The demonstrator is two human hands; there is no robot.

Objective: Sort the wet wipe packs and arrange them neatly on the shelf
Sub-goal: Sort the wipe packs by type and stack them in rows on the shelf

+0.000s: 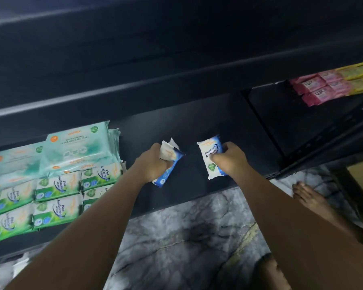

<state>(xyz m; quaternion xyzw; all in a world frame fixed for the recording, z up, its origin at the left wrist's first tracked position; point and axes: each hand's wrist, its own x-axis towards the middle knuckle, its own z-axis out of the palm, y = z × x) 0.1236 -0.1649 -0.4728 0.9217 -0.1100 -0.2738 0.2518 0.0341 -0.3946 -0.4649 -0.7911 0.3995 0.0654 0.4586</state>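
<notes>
On the dark shelf [197, 126], in the bare stretch between the green stock and the divider, I have a blue pack in each hand. To set them well, I would lay each one flat, label up, long edges parallel and square to the shelf front, starting a fresh blue row just beside the pine packs [57, 185] so the sorts stay apart (the big mint packs [78, 145] already sit stacked behind those). My left hand [153, 164] is clamped over the left blue pack [168, 164] from above, fingers curled round it; that pack lies skewed, one end pointing toward the shelf edge. My right hand [228, 158] is closed on the right blue pack [211, 158], thumb and fingers pinching its right side, label facing up and the pack nearly straight. Whether either pack rests on the shelf or hangs just above it, I cannot tell. Pink packs [321, 88] sit well apart in the next bay.
</notes>
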